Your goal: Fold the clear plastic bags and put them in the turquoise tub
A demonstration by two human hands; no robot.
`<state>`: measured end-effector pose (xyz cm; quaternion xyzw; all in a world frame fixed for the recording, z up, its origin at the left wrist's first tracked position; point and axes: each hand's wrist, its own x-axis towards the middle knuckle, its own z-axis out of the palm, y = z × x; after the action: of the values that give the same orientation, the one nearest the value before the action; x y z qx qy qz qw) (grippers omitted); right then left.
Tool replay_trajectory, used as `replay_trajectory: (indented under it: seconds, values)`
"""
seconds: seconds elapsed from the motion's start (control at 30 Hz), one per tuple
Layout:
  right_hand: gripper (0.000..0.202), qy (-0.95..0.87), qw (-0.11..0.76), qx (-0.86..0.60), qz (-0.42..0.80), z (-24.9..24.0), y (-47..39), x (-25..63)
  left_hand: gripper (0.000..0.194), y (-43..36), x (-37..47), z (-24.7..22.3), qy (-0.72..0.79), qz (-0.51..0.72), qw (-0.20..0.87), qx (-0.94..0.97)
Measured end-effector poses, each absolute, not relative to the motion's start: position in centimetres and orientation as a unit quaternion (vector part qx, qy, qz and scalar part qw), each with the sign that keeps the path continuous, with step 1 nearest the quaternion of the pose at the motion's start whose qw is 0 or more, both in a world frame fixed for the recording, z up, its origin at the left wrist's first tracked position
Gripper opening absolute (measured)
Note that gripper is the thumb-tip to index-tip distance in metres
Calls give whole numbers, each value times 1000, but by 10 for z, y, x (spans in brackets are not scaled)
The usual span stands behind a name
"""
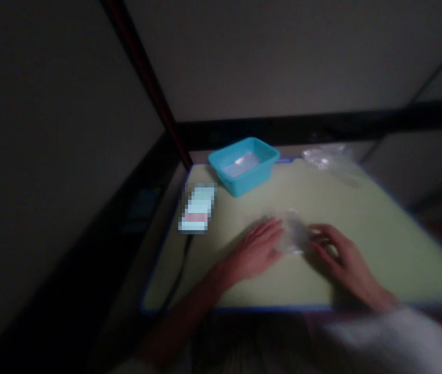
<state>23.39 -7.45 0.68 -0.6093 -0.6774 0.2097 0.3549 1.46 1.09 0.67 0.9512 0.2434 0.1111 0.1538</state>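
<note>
A clear plastic piece [294, 234], blurred and hard to make out, lies on the pale yellow table between my hands. My left hand [257, 249] rests flat at its left side, fingers stretched out over the table. At its right edge is my right hand [339, 259], its fingers curved with thumb and fingertips close to the plastic; whether they pinch it is too blurred to tell. Beyond my hands stands a turquoise basket [248, 179] with something pale and shiny inside.
A phone with a lit, pixelated screen [199, 208] lies at the left, its dark cable [182, 270] running to the front edge. Crumpled clear plastic [325, 157] lies at the back right. A wall rises behind the table [380, 249].
</note>
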Motion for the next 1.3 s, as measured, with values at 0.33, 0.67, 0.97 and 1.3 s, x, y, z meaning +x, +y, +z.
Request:
replay_trajectory:
  seconds: [0.33,0.67,0.97,1.3]
  values:
    - [56,-501,444,-624,403,-13,-71,240,46,51,49,-5,112,38,98,988]
    - [61,-528,411,-630,394,-8,-69,237,51,50,46,-8,89,60,77,991]
    - [33,-621,347,-645,281,-1,-80,245,57,50,48,0,98,40,67,992]
    - [77,-839,130,-528,-15,-24,-86,219,68,20,13,6,266,68,78,958]
